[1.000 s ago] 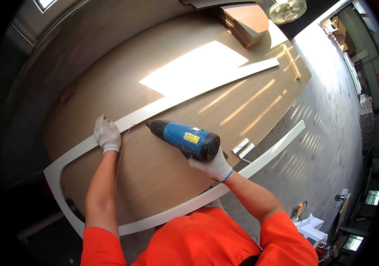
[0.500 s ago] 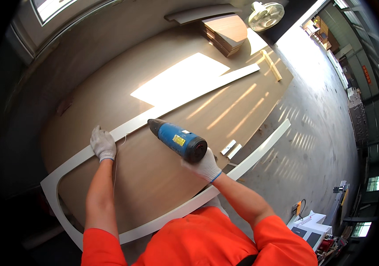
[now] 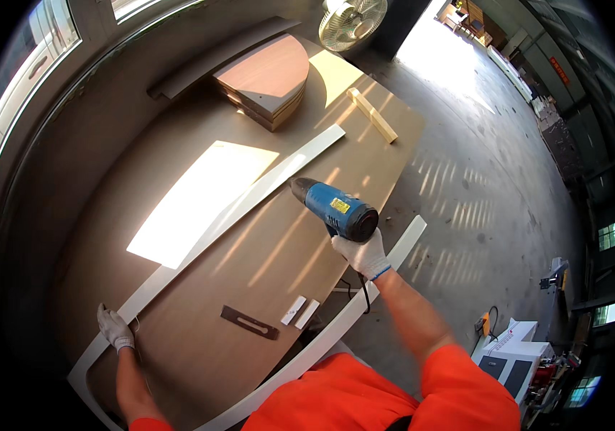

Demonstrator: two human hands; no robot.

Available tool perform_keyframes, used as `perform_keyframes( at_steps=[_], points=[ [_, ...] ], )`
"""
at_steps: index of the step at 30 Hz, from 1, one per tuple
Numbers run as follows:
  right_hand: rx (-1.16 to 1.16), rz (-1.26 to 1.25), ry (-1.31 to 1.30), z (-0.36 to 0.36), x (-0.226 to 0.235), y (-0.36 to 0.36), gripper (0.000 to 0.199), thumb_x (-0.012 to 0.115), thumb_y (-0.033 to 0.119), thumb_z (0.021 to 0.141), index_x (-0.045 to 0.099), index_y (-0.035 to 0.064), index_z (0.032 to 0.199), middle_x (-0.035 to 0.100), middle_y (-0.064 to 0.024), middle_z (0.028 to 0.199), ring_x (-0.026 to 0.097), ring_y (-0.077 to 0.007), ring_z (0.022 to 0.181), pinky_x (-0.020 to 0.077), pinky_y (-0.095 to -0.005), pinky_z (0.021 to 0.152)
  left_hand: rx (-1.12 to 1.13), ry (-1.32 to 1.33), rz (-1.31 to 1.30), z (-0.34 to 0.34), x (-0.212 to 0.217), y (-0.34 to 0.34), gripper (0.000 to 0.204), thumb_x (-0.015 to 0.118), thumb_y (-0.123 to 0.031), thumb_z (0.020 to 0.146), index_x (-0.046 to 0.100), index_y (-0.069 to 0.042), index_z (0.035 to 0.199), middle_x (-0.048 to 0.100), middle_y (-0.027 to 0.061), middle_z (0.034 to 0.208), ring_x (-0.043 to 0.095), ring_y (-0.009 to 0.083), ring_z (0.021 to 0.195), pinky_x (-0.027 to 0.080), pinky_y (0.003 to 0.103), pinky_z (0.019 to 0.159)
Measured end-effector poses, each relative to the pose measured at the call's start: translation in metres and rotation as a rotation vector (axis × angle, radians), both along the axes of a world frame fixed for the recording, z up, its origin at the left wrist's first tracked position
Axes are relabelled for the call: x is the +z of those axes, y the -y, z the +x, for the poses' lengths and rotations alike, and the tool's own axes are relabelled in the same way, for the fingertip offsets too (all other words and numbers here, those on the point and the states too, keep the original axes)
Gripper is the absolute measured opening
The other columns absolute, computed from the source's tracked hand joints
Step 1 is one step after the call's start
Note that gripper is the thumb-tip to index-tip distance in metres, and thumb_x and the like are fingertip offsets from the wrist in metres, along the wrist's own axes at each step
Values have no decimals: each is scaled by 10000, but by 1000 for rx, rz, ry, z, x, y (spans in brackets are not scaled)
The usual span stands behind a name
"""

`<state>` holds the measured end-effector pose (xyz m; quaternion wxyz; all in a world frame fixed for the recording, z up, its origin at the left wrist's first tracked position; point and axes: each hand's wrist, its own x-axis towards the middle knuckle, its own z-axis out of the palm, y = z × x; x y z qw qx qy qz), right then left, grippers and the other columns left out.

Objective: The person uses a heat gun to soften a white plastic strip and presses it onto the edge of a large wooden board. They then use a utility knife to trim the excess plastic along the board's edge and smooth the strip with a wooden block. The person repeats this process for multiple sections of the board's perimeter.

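Since the earlier frames, the blue heat gun (image 3: 336, 210) is sitting farther along the tabletop from the left hand (image 3: 115, 328), and the two gloved hands are now well apart where before they were working close together.

From the head camera, the right hand (image 3: 363, 253), in a white knit glove, is wrapping fully around the heat gun's handle, holding it above the brown wooden worktable (image 3: 199, 359) with the dark nozzle pointing up and left toward the long white curved trim strip (image 3: 250, 197). The left hand, also gloved, is pressing flat with closed fingers on that strip near its lower left end, at the table's near edge. A second white strip (image 3: 365, 302) is running along the table's right edge, just beside the person's orange shirt (image 3: 365, 395).

The heat gun looks rigid and moderately heavy, with its weight toward the barrel; the handle is the sensible place to hold it, well away from the nozzle. The trim strip appears thin, light and springy, so it is likely flexing unless pinned flat.

Between the arms, a dark flat metal bar (image 3: 250, 322) and two small white blocks (image 3: 300, 312) are lying on the table. Farther off, stacked rounded wooden panels (image 3: 268, 79), a pale timber offcut (image 3: 372, 115) and a standing fan (image 3: 350, 18) are showing.
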<state>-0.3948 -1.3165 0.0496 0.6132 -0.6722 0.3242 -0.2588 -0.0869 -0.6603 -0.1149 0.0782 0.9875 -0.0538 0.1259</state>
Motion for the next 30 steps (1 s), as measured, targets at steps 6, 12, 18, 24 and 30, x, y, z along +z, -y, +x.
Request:
perform_keyframes(
  at_steps=[6, 12, 18, 24, 30],
  points=[
    [11, -256, -186, -7, -5, 140, 350, 822, 37, 833, 726, -6, 1167, 767, -49, 1088, 727, -148, 1004, 594, -352, 910, 330, -152, 166, 2, 19, 24, 514, 454, -299, 1082, 617, 64, 1408, 583, 236, 1517, 519, 401, 1423, 372, 520, 1212],
    [-44, -327, -38, -47, 61, 243, 339, 848, 166, 862, 730, 6, 1137, 755, -36, 970, 725, -142, 903, 595, -352, 835, 582, -336, 217, -12, 61, 77, 572, 385, -415, 1115, 620, 4, 1426, 568, 224, 1534, 531, 403, 1415, 404, 517, 1185],
    [-653, -589, -206, -80, 68, 393, 330, 765, 277, 923, 706, -3, 1087, 739, -96, 955, 704, -217, 889, 530, -360, 842, 460, -351, 151, 6, 15, 40, 579, 379, -400, 1128, 573, 63, 1417, 578, 311, 1439, 547, 487, 1326, 420, 550, 1142],
    [-623, -424, -725, -12, -21, 467, 318, 722, 260, 861, 669, -18, 1005, 724, -183, 995, 700, -345, 976, 519, -466, 925, 465, -302, 100, -4, 14, 48, 559, 403, -349, 1132, 542, 95, 1442, 566, 346, 1444, 524, 504, 1356, 398, 541, 1167],
    [-575, -63, -709, 73, -75, 516, 512, 784, 255, 836, 712, -122, 1176, 731, -232, 1140, 693, -359, 1042, 519, -458, 944, 305, -269, -35, -8, 10, 38, 542, 407, -323, 1141, 538, 110, 1439, 583, 331, 1452, 555, 476, 1354, 417, 515, 1160]
  ],
)
